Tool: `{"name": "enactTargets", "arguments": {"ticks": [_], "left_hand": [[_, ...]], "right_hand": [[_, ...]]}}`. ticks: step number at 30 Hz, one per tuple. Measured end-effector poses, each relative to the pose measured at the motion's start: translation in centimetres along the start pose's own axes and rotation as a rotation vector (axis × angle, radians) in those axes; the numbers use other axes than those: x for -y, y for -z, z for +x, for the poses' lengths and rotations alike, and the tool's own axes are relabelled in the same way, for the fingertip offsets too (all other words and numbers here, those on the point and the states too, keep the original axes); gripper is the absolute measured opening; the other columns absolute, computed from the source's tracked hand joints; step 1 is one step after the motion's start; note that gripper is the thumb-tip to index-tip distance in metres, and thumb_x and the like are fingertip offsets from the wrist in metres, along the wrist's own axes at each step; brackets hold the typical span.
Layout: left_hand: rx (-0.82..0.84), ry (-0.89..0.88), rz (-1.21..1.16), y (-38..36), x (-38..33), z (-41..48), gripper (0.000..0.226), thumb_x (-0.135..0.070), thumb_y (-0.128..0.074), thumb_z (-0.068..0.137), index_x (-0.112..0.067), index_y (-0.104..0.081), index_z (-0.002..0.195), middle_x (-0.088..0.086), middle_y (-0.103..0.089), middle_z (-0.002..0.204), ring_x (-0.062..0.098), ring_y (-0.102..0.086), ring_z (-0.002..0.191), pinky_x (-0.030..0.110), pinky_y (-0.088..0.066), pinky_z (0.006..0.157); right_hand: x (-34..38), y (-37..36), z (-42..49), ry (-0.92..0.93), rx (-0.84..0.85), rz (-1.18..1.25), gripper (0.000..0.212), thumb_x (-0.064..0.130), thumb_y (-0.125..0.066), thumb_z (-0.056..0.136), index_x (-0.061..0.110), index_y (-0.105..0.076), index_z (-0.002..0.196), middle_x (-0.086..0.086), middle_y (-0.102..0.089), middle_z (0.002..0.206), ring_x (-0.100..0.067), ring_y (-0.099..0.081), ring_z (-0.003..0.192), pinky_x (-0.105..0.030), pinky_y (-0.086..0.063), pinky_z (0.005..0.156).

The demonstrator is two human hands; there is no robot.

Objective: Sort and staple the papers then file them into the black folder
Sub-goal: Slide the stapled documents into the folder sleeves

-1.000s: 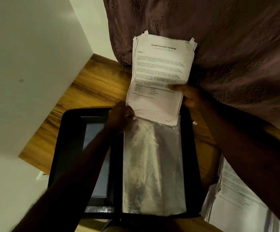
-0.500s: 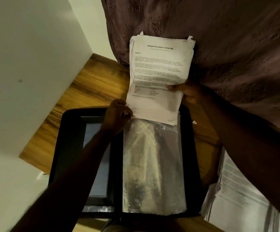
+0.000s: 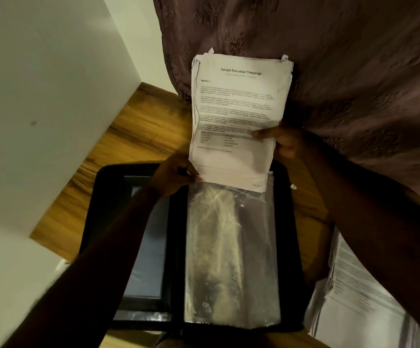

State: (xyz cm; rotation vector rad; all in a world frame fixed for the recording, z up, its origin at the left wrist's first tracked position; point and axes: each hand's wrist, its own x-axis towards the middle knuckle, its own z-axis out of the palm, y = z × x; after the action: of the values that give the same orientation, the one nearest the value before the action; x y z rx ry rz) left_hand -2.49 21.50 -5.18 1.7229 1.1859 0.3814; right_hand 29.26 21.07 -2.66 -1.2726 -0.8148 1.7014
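The black folder (image 3: 291, 247) lies open on the wooden table, a clear plastic sleeve (image 3: 231, 254) on its right half. A stapled stack of papers (image 3: 239, 104), headed "Sample Education Transcript", stands above the sleeve with its bottom edge at the sleeve's top opening. My right hand (image 3: 281, 141) grips the stack's right edge, thumb on the front page. My left hand (image 3: 176, 175) pinches the sleeve's top left corner beside the stack's lower left corner.
More printed papers (image 3: 362, 297) lie on the table at the lower right. A brown curtain (image 3: 341, 59) hangs behind the table. A white wall or cabinet (image 3: 40, 109) borders the wooden table (image 3: 128, 146) on the left.
The stack has slid slightly down and left, its bottom edge now a little lower at the sleeve's opening. My left hand has stayed at the sleeve's corner.
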Motion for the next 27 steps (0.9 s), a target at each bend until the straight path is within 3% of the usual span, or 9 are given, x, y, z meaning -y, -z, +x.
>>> {"name": "enactTargets", "arguments": {"ticks": [4, 6, 9, 13, 17, 21, 22, 25, 27], "left_hand": [[0.018, 0.054, -0.112, -0.1, -0.6, 0.2, 0.029, 0.008, -0.085, 0.068, -0.014, -0.067, 0.068, 0.005, -0.065, 0.114, 0.032, -0.062, 0.11, 0.05, -0.055, 0.095], [0.004, 0.059, -0.173, 0.0, -0.6, 0.0, 0.028, 0.007, -0.086, 0.068, -0.014, -0.068, 0.072, 0.003, -0.067, 0.099, 0.017, -0.064, 0.104, 0.041, -0.056, 0.093], [-0.047, 0.011, -0.255, -0.1, -0.6, -0.1, 0.028, 0.006, -0.081, 0.074, -0.009, -0.066, 0.091, 0.002, -0.065, 0.111, -0.003, -0.062, 0.104, 0.022, -0.055, 0.085], [-0.053, -0.067, -0.247, -0.5, -0.1, 0.3, 0.043, 0.004, -0.064, 0.091, -0.015, -0.047, 0.126, 0.01, -0.054, 0.135, 0.022, -0.059, 0.12, 0.036, -0.058, 0.088], [-0.064, 0.02, -0.121, -0.8, 0.0, 0.9, 0.067, -0.001, -0.058, 0.098, -0.022, -0.017, 0.146, 0.005, -0.058, 0.122, 0.012, -0.064, 0.105, 0.023, -0.057, 0.08], [-0.058, 0.068, -0.019, -1.4, 0.3, 1.1, 0.051, -0.015, -0.06, 0.099, -0.006, -0.042, 0.146, 0.013, -0.057, 0.137, 0.03, -0.056, 0.125, 0.048, -0.051, 0.103], [-0.063, 0.064, -0.001, -1.6, 0.3, 1.2, 0.047, -0.015, -0.058, 0.101, -0.005, -0.047, 0.145, 0.013, -0.056, 0.14, 0.03, -0.054, 0.128, 0.045, -0.051, 0.103], [-0.092, 0.092, -0.022, -2.1, -0.6, 1.3, 0.044, -0.014, -0.053, 0.104, -0.007, -0.047, 0.146, 0.01, -0.056, 0.137, 0.026, -0.057, 0.121, 0.018, -0.058, 0.076], [-0.111, 0.109, 0.024, -2.4, -1.2, 1.6, 0.042, -0.023, -0.052, 0.105, -0.013, -0.049, 0.145, 0.011, -0.059, 0.135, 0.03, -0.061, 0.117, 0.031, -0.059, 0.08]], "right_hand": [[0.0, 0.4, -0.1, 0.012, -0.01, 0.038, 0.039, -0.006, -0.062, 0.087, 0.011, -0.064, 0.122, -0.005, -0.073, 0.115, -0.023, -0.07, 0.106, -0.037, -0.058, 0.084], [0.0, 0.4, -0.1, 0.032, -0.026, 0.05, 0.039, -0.009, -0.06, 0.089, 0.011, -0.064, 0.122, -0.004, -0.073, 0.114, -0.022, -0.07, 0.105, -0.035, -0.059, 0.083], [0.2, 0.2, -0.3, 0.042, -0.023, 0.026, 0.039, -0.011, -0.059, 0.09, 0.012, -0.065, 0.12, -0.002, -0.074, 0.113, -0.021, -0.071, 0.104, -0.033, -0.059, 0.082], [0.1, 0.4, -0.5, 0.043, -0.02, 0.031, 0.045, -0.008, -0.063, 0.086, 0.01, -0.062, 0.128, -0.007, -0.071, 0.122, -0.026, -0.068, 0.112, -0.038, -0.058, 0.087], [-0.4, 0.4, -0.7, 0.034, -0.037, 0.16, 0.04, -0.003, -0.058, 0.092, 0.008, -0.061, 0.13, -0.014, -0.067, 0.128, -0.03, -0.066, 0.113, -0.045, -0.056, 0.095], [-1.6, 0.5, -1.6, 0.03, -0.029, 0.217, 0.033, -0.002, -0.054, 0.092, 0.013, -0.065, 0.12, -0.006, -0.074, 0.114, -0.025, -0.07, 0.105, -0.039, -0.058, 0.086], [-2.1, 0.5, -1.8, 0.041, -0.029, 0.196, 0.036, -0.006, -0.054, 0.092, 0.013, -0.064, 0.121, -0.005, -0.074, 0.115, -0.025, -0.07, 0.106, -0.038, -0.059, 0.085], [-3.3, 0.7, -1.9, 0.087, -0.048, 0.097, 0.048, -0.011, -0.064, 0.085, 0.008, -0.061, 0.129, -0.01, -0.07, 0.124, -0.029, -0.066, 0.115, -0.045, -0.057, 0.092], [-3.7, 0.7, -1.8, 0.113, -0.076, 0.061, 0.069, 0.001, -0.083, 0.072, 0.003, -0.056, 0.135, -0.016, -0.065, 0.131, -0.033, -0.062, 0.122, -0.05, -0.054, 0.097]]}}
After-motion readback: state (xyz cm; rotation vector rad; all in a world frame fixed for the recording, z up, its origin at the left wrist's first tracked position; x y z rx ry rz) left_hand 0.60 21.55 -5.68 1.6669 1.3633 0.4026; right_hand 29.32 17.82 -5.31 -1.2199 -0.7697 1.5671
